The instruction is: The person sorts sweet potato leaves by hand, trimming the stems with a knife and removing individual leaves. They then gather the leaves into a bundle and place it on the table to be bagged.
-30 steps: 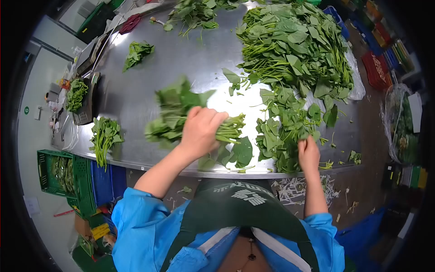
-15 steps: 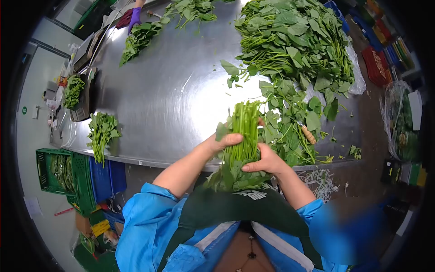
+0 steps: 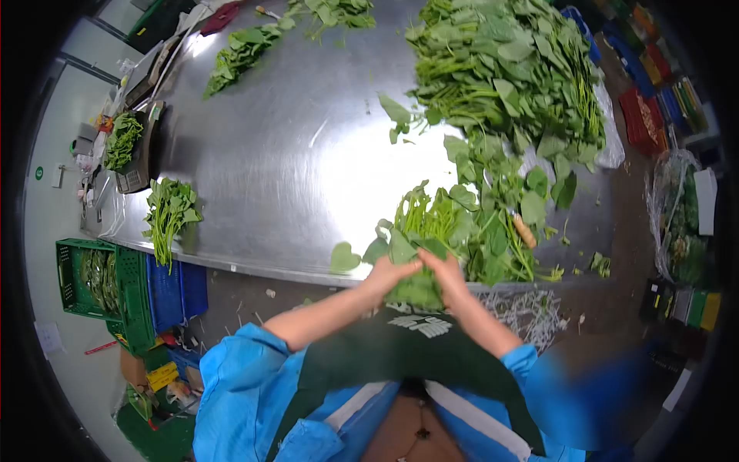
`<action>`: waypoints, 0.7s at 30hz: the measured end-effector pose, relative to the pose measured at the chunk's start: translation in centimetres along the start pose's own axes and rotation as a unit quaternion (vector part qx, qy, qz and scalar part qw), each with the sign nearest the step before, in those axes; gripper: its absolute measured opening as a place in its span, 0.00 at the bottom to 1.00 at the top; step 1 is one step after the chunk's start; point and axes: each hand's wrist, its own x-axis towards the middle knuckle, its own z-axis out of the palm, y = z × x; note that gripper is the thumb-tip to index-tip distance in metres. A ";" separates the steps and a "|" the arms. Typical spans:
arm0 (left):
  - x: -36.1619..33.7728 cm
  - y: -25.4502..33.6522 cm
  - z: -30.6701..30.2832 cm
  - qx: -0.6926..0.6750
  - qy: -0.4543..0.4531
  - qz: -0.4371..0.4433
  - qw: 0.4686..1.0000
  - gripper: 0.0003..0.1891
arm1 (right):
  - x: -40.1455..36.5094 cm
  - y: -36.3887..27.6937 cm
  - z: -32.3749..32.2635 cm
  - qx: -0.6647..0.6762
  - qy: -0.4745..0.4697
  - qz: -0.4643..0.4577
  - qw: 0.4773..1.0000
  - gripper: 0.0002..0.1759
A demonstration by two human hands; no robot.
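At the table's near edge, a bunch of leafy greens (image 3: 425, 219) lies with its pale stem ends pointing away from me and its leaves toward my apron. My left hand (image 3: 391, 276) wraps it from the left, and my right hand (image 3: 448, 279) wraps it from the right. Both hands are closed round the leafy part, thumbs almost meeting on top; most fingers are hidden underneath. Just right of the bunch, loose leafy stems (image 3: 493, 231) spread over the table. Among them rests a wooden-handled tool (image 3: 523, 229), its other end partly covered by leaves.
A large heap of greens (image 3: 508, 69) covers the far right of the steel table (image 3: 262, 154). Smaller bunches lie at the left edge (image 3: 171, 215) and far left (image 3: 242, 58). A green crate (image 3: 127, 292) and blue crates (image 3: 181, 296) stand below the table at left.
The bunch, held upright before, is now lower and tilted away from me. My hands have moved down and closer together. A purple-gloved hand at the far left has left the view.
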 end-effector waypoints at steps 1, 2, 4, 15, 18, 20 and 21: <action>-0.4 0.7 0.6 0.052 0.033 0.070 0.996 0.21 | -0.1 0.0 0.7 -0.050 0.026 -0.088 0.995 0.17; -1.0 1.4 0.4 0.029 0.004 0.062 0.998 0.24 | -0.4 -0.1 0.6 -0.064 -0.013 -0.152 0.986 0.17; -0.4 0.6 -0.1 -0.013 0.028 -0.030 0.999 0.25 | 0.2 0.6 0.6 -0.044 0.042 -0.027 0.998 0.17; 0.6 9.8 -6.0 0.228 -0.109 0.065 0.965 0.28 | 3.3 0.6 5.1 -0.109 -0.030 -0.030 0.993 0.28; -1.6 9.0 -7.8 0.246 -0.115 0.069 0.960 0.29 | 1.6 0.9 5.0 -0.266 -0.202 -0.160 0.929 0.24; -3.0 5.8 -8.5 0.187 -0.051 -0.052 0.980 0.29 | 0.3 2.3 3.0 -0.250 -0.245 -0.144 0.925 0.22; -3.5 4.1 -8.4 0.187 -0.053 -0.057 0.979 0.29 | 0.1 3.1 1.4 -0.258 -0.239 -0.100 0.931 0.20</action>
